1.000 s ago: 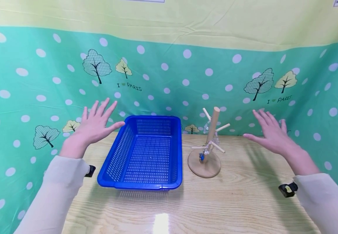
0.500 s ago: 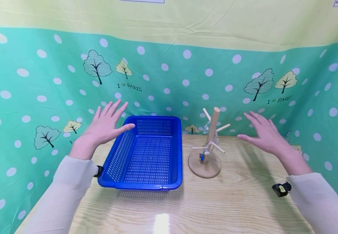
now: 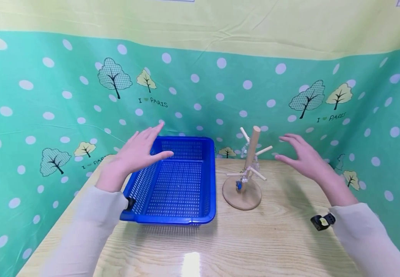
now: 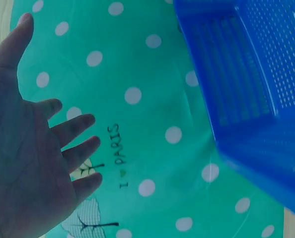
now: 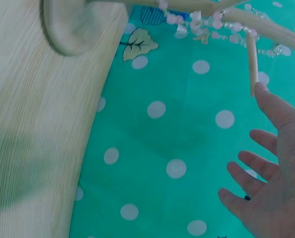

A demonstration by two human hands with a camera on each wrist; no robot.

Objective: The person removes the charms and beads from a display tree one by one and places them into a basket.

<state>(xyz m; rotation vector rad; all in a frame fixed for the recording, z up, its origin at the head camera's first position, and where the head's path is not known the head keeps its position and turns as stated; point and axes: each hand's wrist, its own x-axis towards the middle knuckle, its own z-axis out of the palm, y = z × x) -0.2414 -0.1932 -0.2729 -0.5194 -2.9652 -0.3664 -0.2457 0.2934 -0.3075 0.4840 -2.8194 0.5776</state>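
Over the left side of a blue plastic basket [image 3: 175, 188] hovers my left hand [image 3: 135, 154], its fingers extended and holding nothing. My right hand [image 3: 305, 157] is in the air to the right of a wooden peg stand [image 3: 251, 154], with its thumb apart from the fingers and nothing in its grasp. Beaded bracelets [image 5: 217, 25] in pink and clear beads hang on the stand's pegs. A small blue item [image 3: 239, 185] dangles low on the stand; its kind is too small to tell. In the left wrist view, the basket shows beyond the open palm [image 4: 28, 163].
Basket and stand sit side by side on a light wood-grain table [image 3: 272, 238]. Behind them hangs a green polka-dot cloth [image 3: 200, 88] with printed trees, which also runs along both sides. A black wrist camera [image 3: 323, 221] is strapped at the right cuff.
Both hands have moved inward: the left one rightward over the basket's edge, the right one leftward toward the stand. The basket and the stand have stayed put.
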